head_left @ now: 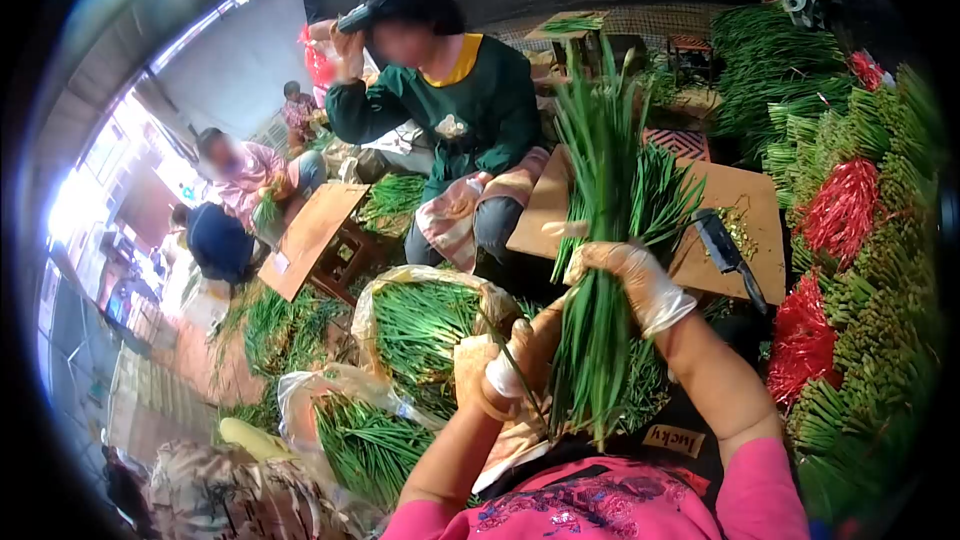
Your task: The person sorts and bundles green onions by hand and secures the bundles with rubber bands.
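My right hand (625, 275), in a pale glove, wraps round a tall bunch of garlic chives (598, 340). The bunch stands nearly upright in front of my chest, its long flat leaves reaching above and below the grip. Lower and to the left, my gloved left hand (535, 345) is closed beside the bunch. A thin dark chive stalk (534, 395) slants through it; its fingertips are partly hidden. Behind the bunch, more chives (665, 195) lie on a wooden board (745, 190). A cleaver (718, 242) rests there near small green trimmings (738, 225).
Bags of loose chives (425, 325) (370, 440) stand to my left. Stacked bundles (865, 310) with red plastic strips (842, 210) line the right side. A person in a dark green top (480, 110) sits across, a hand at their cap. Another board (315, 230) stands farther left.
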A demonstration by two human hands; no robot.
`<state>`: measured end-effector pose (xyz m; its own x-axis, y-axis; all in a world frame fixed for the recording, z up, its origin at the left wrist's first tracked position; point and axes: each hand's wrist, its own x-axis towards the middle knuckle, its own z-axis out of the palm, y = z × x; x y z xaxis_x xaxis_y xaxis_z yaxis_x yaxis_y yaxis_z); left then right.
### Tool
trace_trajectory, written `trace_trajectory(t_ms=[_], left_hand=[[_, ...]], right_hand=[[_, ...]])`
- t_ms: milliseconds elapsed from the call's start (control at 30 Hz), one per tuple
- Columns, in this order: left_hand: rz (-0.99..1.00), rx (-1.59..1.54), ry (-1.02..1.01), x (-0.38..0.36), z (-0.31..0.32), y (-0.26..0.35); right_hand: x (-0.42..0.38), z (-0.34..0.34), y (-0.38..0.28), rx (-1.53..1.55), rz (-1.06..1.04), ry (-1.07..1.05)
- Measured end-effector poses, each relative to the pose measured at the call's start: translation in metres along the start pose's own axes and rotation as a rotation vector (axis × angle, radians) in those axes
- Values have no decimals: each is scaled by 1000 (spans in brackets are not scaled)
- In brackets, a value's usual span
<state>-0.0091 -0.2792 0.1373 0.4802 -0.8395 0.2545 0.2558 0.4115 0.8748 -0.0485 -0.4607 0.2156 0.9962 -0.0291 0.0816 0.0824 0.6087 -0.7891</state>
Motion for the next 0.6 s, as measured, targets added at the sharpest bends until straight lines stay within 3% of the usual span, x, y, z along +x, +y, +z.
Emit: trace_trajectory(t_ms=[67, 100, 200, 233, 300, 367, 433, 467, 500, 567, 600], left_hand=[[-83, -30, 110, -2, 23, 6], [-84, 20, 94, -3, 21, 5], [-144, 99, 364, 1, 19, 4], [-173, 92, 407, 3, 27, 12], [-225, 46, 396, 3, 35, 28], [-358, 250, 269, 4, 26, 28], [-323, 210, 257, -2, 30, 24], [-268, 185, 273, -1, 33, 25], [-212, 160, 287, 0, 36, 26], [-170, -32, 346, 4, 42, 34], [-144, -15, 427, 4, 40, 31]], right_hand=[[0, 10, 15, -107, 40, 165], [3, 13, 29, -125, -46, 172], [7, 15, 66, -104, -112, 122], [5, 18, 74, -241, -223, 133], [4, 22, 72, -269, -258, 93], [-1, 31, 48, -310, -248, -15], [0, 39, 39, -304, -199, -54], [-3, 44, 33, -160, -169, -94], [7, 48, 47, -76, -332, -102], [24, 43, 50, -334, -517, -165], [26, 41, 37, -370, -362, -206]])
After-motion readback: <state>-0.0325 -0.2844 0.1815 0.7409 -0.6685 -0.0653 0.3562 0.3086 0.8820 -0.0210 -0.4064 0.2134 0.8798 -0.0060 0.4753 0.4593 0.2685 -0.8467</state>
